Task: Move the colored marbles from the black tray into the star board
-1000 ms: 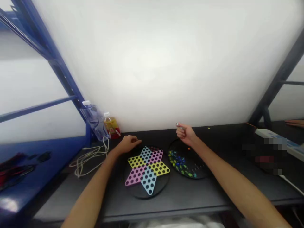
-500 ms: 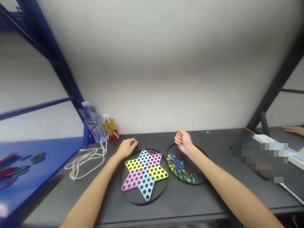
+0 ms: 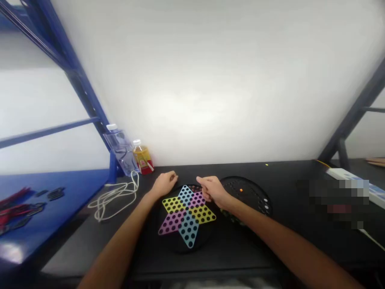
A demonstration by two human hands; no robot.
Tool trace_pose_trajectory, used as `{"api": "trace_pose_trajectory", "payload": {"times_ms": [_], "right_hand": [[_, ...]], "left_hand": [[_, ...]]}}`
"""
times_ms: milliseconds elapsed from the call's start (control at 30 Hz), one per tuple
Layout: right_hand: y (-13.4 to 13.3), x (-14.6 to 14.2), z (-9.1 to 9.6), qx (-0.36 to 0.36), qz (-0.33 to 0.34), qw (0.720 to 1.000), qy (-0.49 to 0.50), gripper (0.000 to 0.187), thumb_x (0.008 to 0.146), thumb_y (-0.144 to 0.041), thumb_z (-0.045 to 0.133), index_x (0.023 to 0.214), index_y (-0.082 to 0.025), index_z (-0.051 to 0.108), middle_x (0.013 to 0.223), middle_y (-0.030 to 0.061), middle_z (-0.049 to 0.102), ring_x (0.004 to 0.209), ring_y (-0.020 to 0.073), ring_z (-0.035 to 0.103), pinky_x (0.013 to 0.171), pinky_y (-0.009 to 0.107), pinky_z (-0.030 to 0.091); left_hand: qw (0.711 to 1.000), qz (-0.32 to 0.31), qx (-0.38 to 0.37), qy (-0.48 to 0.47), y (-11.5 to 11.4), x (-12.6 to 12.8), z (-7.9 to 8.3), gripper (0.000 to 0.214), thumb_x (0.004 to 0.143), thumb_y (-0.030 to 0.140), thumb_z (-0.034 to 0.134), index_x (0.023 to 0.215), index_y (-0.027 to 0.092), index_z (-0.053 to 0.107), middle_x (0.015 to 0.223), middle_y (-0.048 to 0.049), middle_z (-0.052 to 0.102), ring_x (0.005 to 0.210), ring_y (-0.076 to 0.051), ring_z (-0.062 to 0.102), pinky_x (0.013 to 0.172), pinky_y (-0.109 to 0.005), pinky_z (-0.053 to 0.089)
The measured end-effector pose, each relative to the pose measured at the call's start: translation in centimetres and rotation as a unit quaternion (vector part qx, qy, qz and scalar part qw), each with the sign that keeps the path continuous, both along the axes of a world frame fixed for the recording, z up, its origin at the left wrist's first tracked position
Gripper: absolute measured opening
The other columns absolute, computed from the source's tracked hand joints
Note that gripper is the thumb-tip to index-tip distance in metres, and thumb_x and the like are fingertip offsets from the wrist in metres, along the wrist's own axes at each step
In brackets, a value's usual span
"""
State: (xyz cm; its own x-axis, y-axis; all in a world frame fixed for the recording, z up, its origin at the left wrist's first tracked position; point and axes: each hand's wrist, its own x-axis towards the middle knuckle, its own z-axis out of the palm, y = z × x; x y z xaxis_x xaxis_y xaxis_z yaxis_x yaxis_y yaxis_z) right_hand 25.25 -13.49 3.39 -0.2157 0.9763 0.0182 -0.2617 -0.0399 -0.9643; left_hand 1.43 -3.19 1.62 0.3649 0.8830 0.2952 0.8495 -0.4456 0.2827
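On the dark table [image 3: 288, 176], my two bare hands sit at the centre of the view. My left hand [image 3: 165, 184] lies with its fingers loosely curled, just beside the upper-left edge of a six-pointed star board [image 3: 186, 216] with pink, yellow and pale-blue perforated arms, set on a round black base [image 3: 180, 245]. My right hand [image 3: 212, 190] hangs over the star's upper-right pink arm, its index finger extended towards the far tip and its other fingers half-curled. I cannot tell whether either hand holds anything.

Just right of the board lies a round black perforated disc [image 3: 252, 188] carrying an orange marble [image 3: 241, 190]. Small green marbles [image 3: 230, 212] show beneath my right wrist.

Behind my left hand stand a clear plastic water bottle [image 3: 118, 150] and a small amber-filled bottle [image 3: 142, 160], with a coiled white cable [image 3: 116, 196] on the table beside them. A blue metal shelf [image 3: 45, 180] lies further left, and a white power strip [image 3: 345, 178] lies at far right.
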Motion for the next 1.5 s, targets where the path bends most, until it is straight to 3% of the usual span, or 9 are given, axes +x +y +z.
{"api": "trace_pose_trajectory", "payload": {"times_ms": [200,600,800,1067,1167,1300,1400,1500], "right_hand": [[0.0,0.5,-0.7,0.048,-0.007,0.998,-0.047,0.049,0.081,-0.051,0.062,0.049,-0.019,0.043,0.035,-0.0059,0.039,0.030,0.0086,0.042,0.033,0.020,0.028],[0.8,0.8,-1.3,0.021,-0.030,0.998,-0.045,0.043,0.077,-0.054,0.064,0.056,-0.017,0.052,0.043,-0.0030,0.048,0.037,0.0097,0.046,0.040,0.022,0.040],[0.9,1.2,-0.7,0.002,-0.060,0.998,-0.012,0.043,0.083,-0.052,0.054,0.059,-0.016,0.055,0.046,-0.0008,0.051,0.040,0.0109,0.049,0.042,0.024,0.041],[1.1,1.3,-1.0,0.035,-0.089,0.993,-0.075,0.044,0.084,-0.054,0.050,0.060,-0.017,0.054,0.050,-0.0006,0.051,0.044,0.0115,0.050,0.047,0.025,0.042],[0.9,2.7,-0.1,0.101,-0.069,0.979,-0.164,0.036,0.082,-0.049,0.056,0.065,-0.017,0.057,0.055,-0.0004,0.056,0.049,0.0112,0.050,0.050,0.024,0.042],[0.3,6.1,2.0,0.207,0.028,0.935,-0.288,0.022,0.078,-0.039,0.065,0.080,-0.017,0.064,0.071,0.0013,0.065,0.063,0.0137,0.057,0.059,0.024,0.044],[-0.2,9.1,2.5,0.241,-0.014,0.903,-0.355,0.020,0.079,-0.036,0.063,0.080,-0.016,0.066,0.074,0.0026,0.066,0.069,0.0152,0.059,0.065,0.027,0.046],[-0.6,12.2,1.5,0.234,-0.043,0.887,-0.396,0.019,0.079,-0.035,0.063,0.080,-0.016,0.068,0.076,0.0035,0.068,0.069,0.0161,0.059,0.067,0.028,0.046]], "left_hand": [[1.000,0.003,-0.010,-0.011,0.2,0.0,-0.2,0.034,0.089,0.046,0.044,0.082,0.019,0.065,0.074,-0.0043,0.067,0.066,-0.018,0.059,0.063,-0.027,0.039],[1.000,-0.008,0.002,-0.014,0.7,-0.2,-0.2,0.032,0.089,0.043,0.046,0.079,0.019,0.064,0.070,-0.0033,0.066,0.062,-0.017,0.057,0.063,-0.026,0.038],[1.000,-0.012,0.003,-0.007,0.5,-0.1,-0.1,0.033,0.089,0.044,0.045,0.080,0.018,0.064,0.072,-0.0039,0.066,0.064,-0.017,0.057,0.063,-0.026,0.038],[1.000,-0.009,0.009,-0.004,0.9,-0.2,-0.5,0.033,0.089,0.044,0.045,0.080,0.019,0.065,0.070,-0.0034,0.065,0.062,-0.017,0.056,0.061,-0.026,0.037],[1.000,-0.012,0.012,-0.003,1.0,-0.2,-0.6,0.033,0.089,0.043,0.045,0.080,0.019,0.064,0.070,-0.0033,0.065,0.062,-0.016,0.056,0.061,-0.026,0.037],[1.000,-0.009,0.003,-0.004,0.8,-0.1,-0.5,0.033,0.089,0.044,0.045,0.081,0.019,0.064,0.071,-0.0039,0.066,0.064,-0.017,0.057,0.063,-0.026,0.038],[1.000,-0.005,0.000,-0.006,0.7,0.0,-0.4,0.033,0.088,0.044,0.045,0.081,0.019,0.064,0.072,-0.0041,0.066,0.064,-0.017,0.057,0.063,-0.026,0.038],[1.000,-0.003,0.003,-0.006,0.6,0.0,-0.4,0.032,0.088,0.044,0.045,0.080,0.019,0.064,0.071,-0.0038,0.066,0.063,-0.017,0.057,0.062,-0.026,0.037]]}}
